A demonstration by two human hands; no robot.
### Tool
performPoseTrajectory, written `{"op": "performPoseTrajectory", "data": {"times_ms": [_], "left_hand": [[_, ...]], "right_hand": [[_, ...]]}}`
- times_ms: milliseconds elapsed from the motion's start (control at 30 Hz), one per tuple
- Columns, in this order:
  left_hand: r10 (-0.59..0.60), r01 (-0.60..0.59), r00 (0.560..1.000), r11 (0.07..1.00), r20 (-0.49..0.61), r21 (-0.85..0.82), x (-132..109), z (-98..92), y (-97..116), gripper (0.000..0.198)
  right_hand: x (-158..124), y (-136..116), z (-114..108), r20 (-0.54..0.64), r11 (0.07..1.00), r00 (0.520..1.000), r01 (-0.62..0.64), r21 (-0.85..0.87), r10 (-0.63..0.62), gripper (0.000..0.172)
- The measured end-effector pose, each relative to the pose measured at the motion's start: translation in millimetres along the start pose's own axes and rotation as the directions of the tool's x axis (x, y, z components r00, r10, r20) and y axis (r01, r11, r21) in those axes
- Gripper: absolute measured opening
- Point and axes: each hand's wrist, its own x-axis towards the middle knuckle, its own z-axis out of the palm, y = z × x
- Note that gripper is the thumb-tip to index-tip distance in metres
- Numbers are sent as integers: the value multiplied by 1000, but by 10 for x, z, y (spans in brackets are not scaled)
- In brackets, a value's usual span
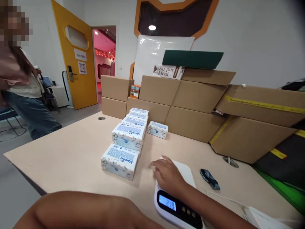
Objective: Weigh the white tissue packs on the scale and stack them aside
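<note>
A white scale [184, 173] with a lit display reading about 219 lies on the table at the lower right. Over its left edge is my right hand [166, 173], fingers spread toward the left, holding nothing. My left hand [133, 214] is at the bottom edge, its fingers cut off by the frame. Left of the scale, a white floral tissue pack [120, 160] marked Manhua lies nearest, with a row of similar packs [128, 135] running back from it. One more pack [157, 129] lies apart, in front of the cardboard boxes.
Stacked cardboard boxes [195, 122] line the back of the pale table [71, 152]. A dark folded object [209, 179] lies right of the scale, near a white cable. A person [21, 73] stands at the far left by a yellow door [78, 63].
</note>
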Motion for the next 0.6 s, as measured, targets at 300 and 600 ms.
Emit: {"op": "performPoseTrajectory", "data": {"times_ms": [300,600], "left_hand": [[-892,481,-107,339,-438,-808,-340,-738,-236,86],[-926,410,313,333,-211,-849,50,-408,591,103]], "right_hand": [[155,-596,-4,320,987,947,-65,147,15,80],[-298,-444,-12,-242,918,970,100,383,-5,45]]}}
